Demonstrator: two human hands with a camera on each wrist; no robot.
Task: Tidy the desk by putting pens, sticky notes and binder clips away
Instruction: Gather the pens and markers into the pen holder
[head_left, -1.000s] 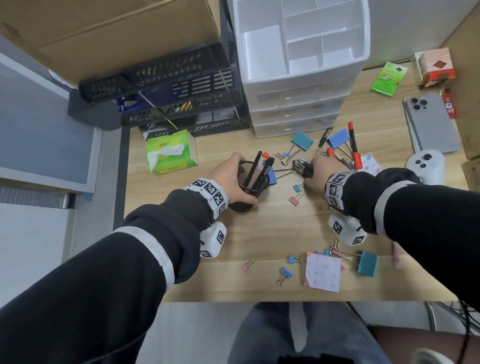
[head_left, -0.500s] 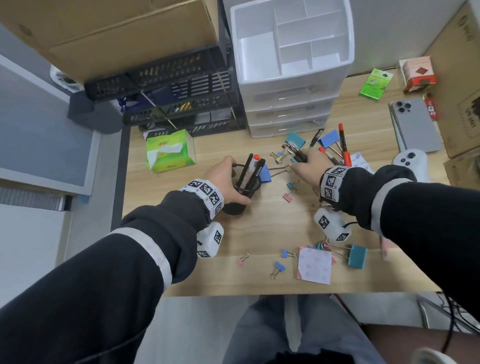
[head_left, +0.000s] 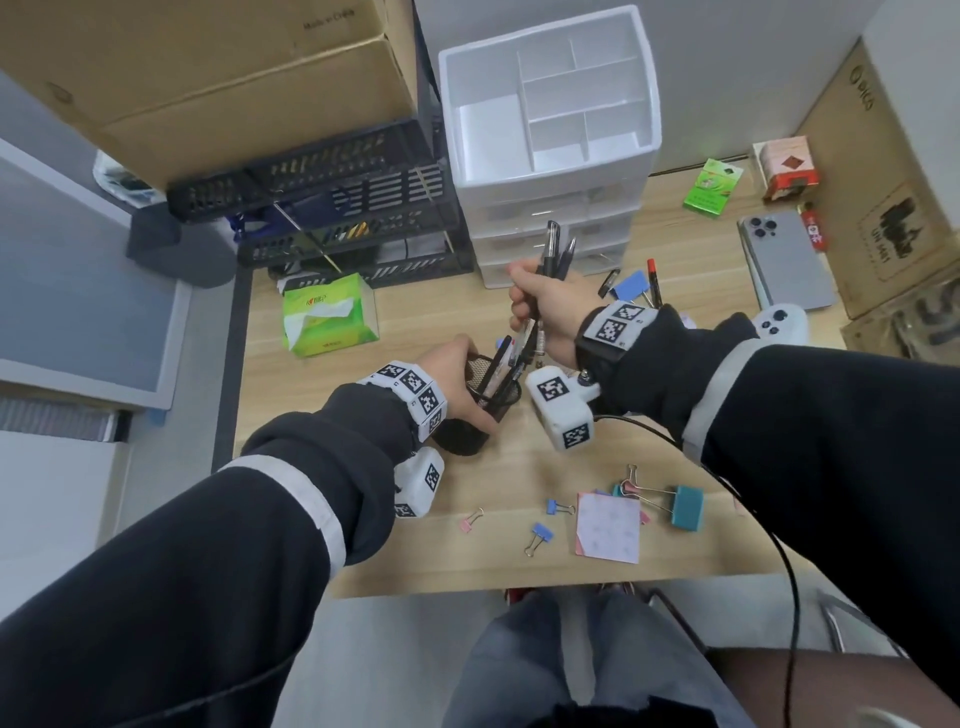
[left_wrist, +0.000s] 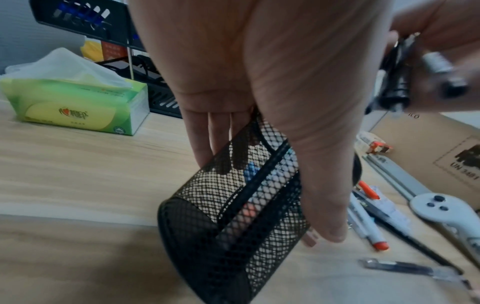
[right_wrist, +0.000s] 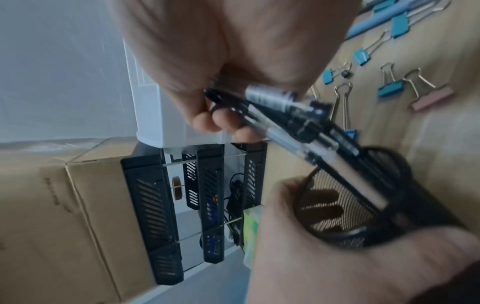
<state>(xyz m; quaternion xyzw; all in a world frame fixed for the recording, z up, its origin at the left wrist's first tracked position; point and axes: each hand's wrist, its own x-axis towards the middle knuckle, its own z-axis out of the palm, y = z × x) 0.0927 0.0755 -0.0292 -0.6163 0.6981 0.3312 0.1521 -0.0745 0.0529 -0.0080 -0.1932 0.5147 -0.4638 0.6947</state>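
Currently the right hand (head_left: 550, 306) grips a bundle of pens (head_left: 551, 260), fingers (right_wrist: 221, 121) curled tight around the barrels mid-length. Bundle is tilted: upper ends stick up past the knuckles in front of the white drawer organizer (head_left: 550, 130), lower ends point down into the mouth of the black mesh pen cup (head_left: 483, 400). In the right wrist view the lower tips sit just inside the rim, against the far wall of the cup.

Left hand (head_left: 452, 379) holds the cup from the side, fingers (left_wrist: 207, 139) wrapped round the mesh on one side, thumb on the other. Cup is tipped, its mouth toward the right hand; base looks lifted off the wooden desk (head_left: 519, 561), though I can't tell for sure. A few pens already lie inside.

Loose on the desk: an orange-capped marker (head_left: 653, 283) and a blue binder clip (head_left: 631, 286) beyond the right wrist; near the front edge a pink sticky note pad (head_left: 608, 527) touching a teal binder clip (head_left: 685, 508), and small clips in blue (head_left: 540, 532) and pink (head_left: 470, 519) just to its left.
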